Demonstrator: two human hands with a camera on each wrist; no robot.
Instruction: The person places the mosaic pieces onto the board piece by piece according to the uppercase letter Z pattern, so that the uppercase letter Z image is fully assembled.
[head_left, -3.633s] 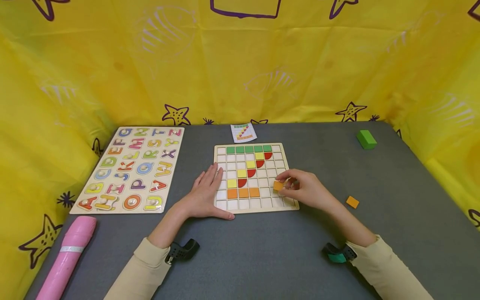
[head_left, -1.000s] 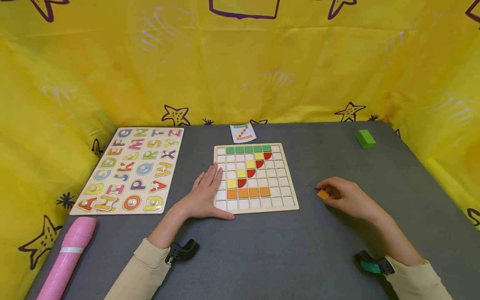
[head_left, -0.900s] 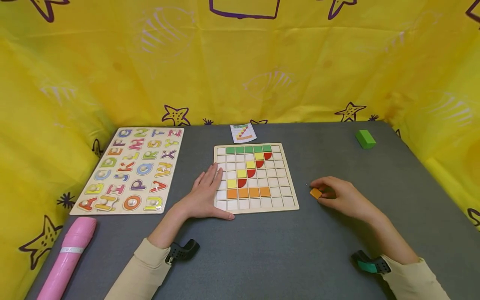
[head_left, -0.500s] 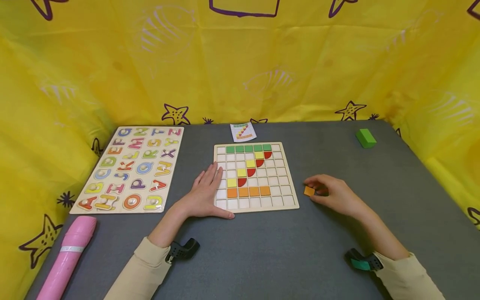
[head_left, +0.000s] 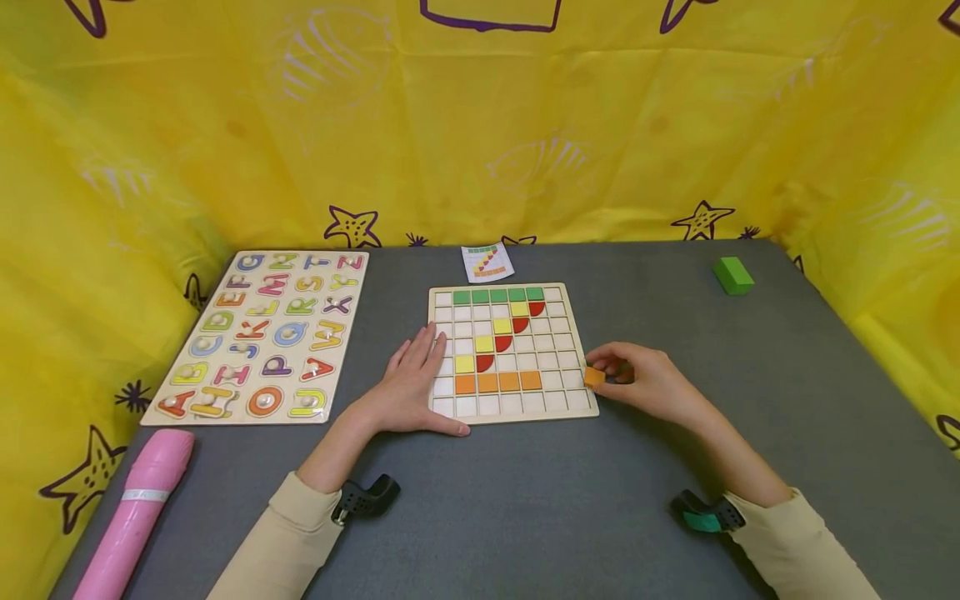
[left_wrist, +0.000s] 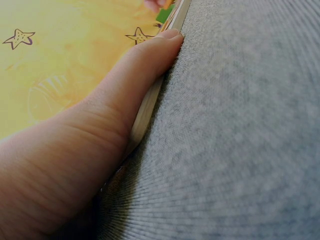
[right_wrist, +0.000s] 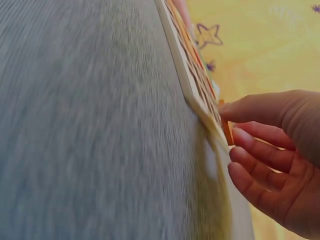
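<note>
A wooden grid board (head_left: 517, 408) lies mid-table. It bears a row of green squares (head_left: 498, 296), a diagonal of yellow squares (head_left: 483, 343) and red quarter-circles (head_left: 503, 342), and several orange squares (head_left: 487, 382) in a lower row. My left hand (head_left: 408, 387) rests flat on the board's left edge, fingers straight, with the thumb along its front edge; the left wrist view shows that thumb (left_wrist: 145, 57) close up. At the board's right edge my right hand (head_left: 641, 379) pinches an orange square tile (head_left: 594, 378) between thumb and fingers. In the right wrist view the tile (right_wrist: 227, 131) is mostly hidden.
Behind the board lies a small pattern card (head_left: 488, 263) with a similar coloured design. An alphabet peg puzzle (head_left: 255, 333) is on the left, with a pink cylindrical object (head_left: 142, 508) in front of it. A green block (head_left: 732, 276) stands at the back right.
A fourth orange square now sits in the board's lower row. The right hand took up the loose orange tile from the table and carried it left to the board's edge. The left hand stayed still.
</note>
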